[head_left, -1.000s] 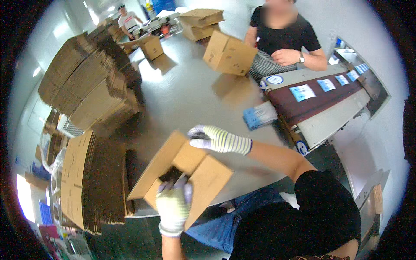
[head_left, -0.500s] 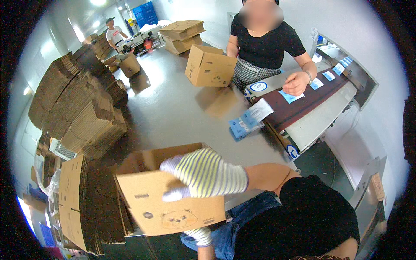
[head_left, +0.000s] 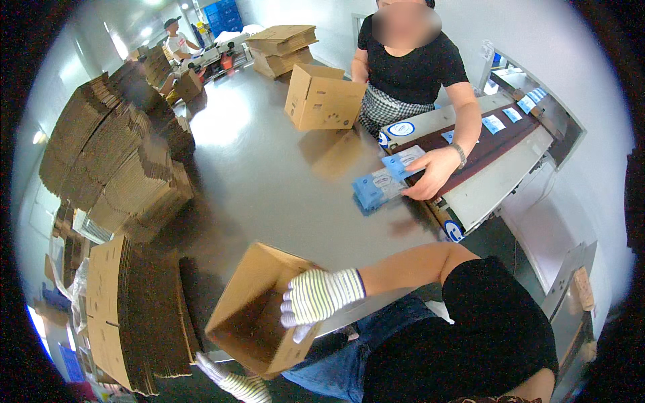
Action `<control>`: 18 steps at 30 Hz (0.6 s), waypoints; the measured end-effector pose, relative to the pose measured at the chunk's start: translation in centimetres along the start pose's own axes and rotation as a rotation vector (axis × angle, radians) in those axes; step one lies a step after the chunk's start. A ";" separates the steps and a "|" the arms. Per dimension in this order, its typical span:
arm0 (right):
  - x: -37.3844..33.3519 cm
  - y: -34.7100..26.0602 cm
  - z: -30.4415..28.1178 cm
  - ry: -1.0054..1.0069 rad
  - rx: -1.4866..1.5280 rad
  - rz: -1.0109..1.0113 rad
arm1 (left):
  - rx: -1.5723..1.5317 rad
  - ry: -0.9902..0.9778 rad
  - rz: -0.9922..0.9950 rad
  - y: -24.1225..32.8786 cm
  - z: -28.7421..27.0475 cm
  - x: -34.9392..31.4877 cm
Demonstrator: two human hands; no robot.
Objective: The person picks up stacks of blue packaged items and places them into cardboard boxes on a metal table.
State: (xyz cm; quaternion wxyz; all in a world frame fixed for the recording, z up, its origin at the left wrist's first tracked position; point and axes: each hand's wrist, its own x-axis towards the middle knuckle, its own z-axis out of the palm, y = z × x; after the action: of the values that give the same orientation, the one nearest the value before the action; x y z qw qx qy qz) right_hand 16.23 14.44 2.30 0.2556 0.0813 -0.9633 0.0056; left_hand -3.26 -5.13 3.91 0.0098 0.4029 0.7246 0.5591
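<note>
A cardboard box (head_left: 232, 316) is tilted at the near edge of the table, its open mouth showing a bare, shadowed inside. My right hand (head_left: 326, 295), in a striped knit glove, reaches across to its right wall; the fingers are over the mouth and the thumb is by the wall's rim. Low in the picture is my left hand (head_left: 235, 384), in a matching glove. Its fingers stretch out between the box's lower end and a stack of flat cartons (head_left: 107, 309), with nothing seen in them.
Across the metal table (head_left: 248, 174), a co-worker's hand (head_left: 437, 171) touches blue-and-white packets (head_left: 376, 190) at the end of a conveyor belt (head_left: 484, 151). Another box (head_left: 326, 101) stands beside that person. Tall piles of folded cartons (head_left: 121, 161) line the left; a second person (head_left: 178, 43) works far back.
The box has turned, so its mouth now faces me instead of its printed side. My left hand has moved left from under it. The co-worker's hand has come down to the packets.
</note>
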 end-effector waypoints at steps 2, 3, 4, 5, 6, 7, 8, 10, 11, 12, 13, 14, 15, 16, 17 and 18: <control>-0.4 2.3 -0.5 0.122 0.050 -0.020 | 0.755 -0.056 0.569 1.3 -0.6 0.5; -0.5 3.1 -0.7 0.071 0.072 0.098 | 0.858 -0.285 0.657 1.4 -0.7 1.1; -0.6 3.9 -0.8 0.126 0.065 0.161 | 0.955 -0.517 0.742 1.5 -0.6 1.5; -0.5 4.5 -0.8 0.182 0.058 0.223 | 0.895 -0.530 0.773 1.7 -0.1 1.5; 0.1 4.9 -0.2 0.320 0.065 0.250 | 0.879 -0.553 0.772 2.4 0.3 1.4; 0.5 5.1 0.4 0.457 0.072 0.277 | 0.863 -0.575 0.771 3.1 0.6 1.2; 0.3 5.0 0.8 0.517 0.095 0.375 | 0.864 -0.576 0.772 3.6 1.0 1.2; 0.2 4.9 2.4 0.594 0.175 0.467 | 0.851 -0.518 0.930 4.2 1.7 1.0; 0.0 5.1 3.1 0.672 0.255 0.558 | 0.849 -0.519 0.926 4.0 2.0 0.6; -0.2 5.5 3.2 0.619 0.382 0.510 | 0.741 -0.605 0.900 3.5 2.6 0.3; -0.2 5.7 3.5 0.616 0.384 0.510 | 0.631 -0.688 0.871 3.2 2.9 -0.1; 0.1 5.9 3.6 0.605 0.440 0.486 | 0.587 -0.576 0.939 3.8 3.1 0.0; 0.4 6.1 3.8 0.595 0.495 0.461 | 0.592 -0.578 0.940 2.8 2.8 -0.3; 0.7 6.3 4.3 0.609 0.494 0.462 | 0.596 -0.534 0.921 0.7 2.4 -0.9; 0.8 6.4 4.6 0.605 0.492 0.463 | 0.591 -0.487 0.899 -1.2 2.8 -1.4; 1.0 6.4 4.7 0.620 0.508 0.460 | 0.511 -0.221 0.975 -1.5 4.2 -1.7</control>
State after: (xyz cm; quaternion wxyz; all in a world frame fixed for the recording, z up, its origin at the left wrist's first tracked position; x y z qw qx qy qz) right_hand 12.06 20.33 -1.14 0.4958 -0.0802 -0.8024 0.3223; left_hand -1.00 -2.84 0.33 -0.2719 0.7369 0.5616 0.2600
